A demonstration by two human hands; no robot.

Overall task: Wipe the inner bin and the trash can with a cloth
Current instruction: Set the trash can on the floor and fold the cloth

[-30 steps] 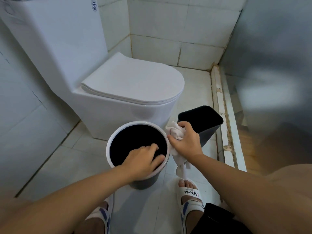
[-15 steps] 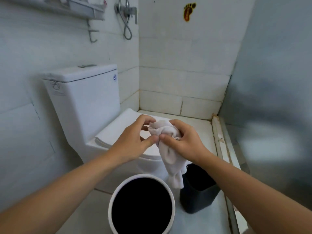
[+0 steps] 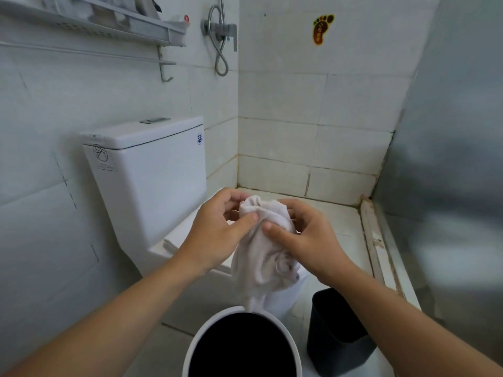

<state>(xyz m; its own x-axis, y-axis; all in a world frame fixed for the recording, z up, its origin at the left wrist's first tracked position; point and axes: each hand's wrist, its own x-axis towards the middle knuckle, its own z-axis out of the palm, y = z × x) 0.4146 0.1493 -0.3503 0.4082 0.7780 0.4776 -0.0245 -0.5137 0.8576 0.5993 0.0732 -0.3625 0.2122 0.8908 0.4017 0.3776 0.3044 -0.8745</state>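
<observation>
Holding one white cloth (image 3: 262, 248) up with two hands: left hand (image 3: 215, 235) and right hand (image 3: 307, 240) each pinching its bunched top between thumb and curled fingers. Hanging over one white-rimmed trash can (image 3: 242, 346); one dark inner bin (image 3: 334, 336) standing just right, seemingly apart. Sharing the tiled floor (image 3: 340, 221) with one toilet (image 3: 152, 180), between tiled walls.
</observation>
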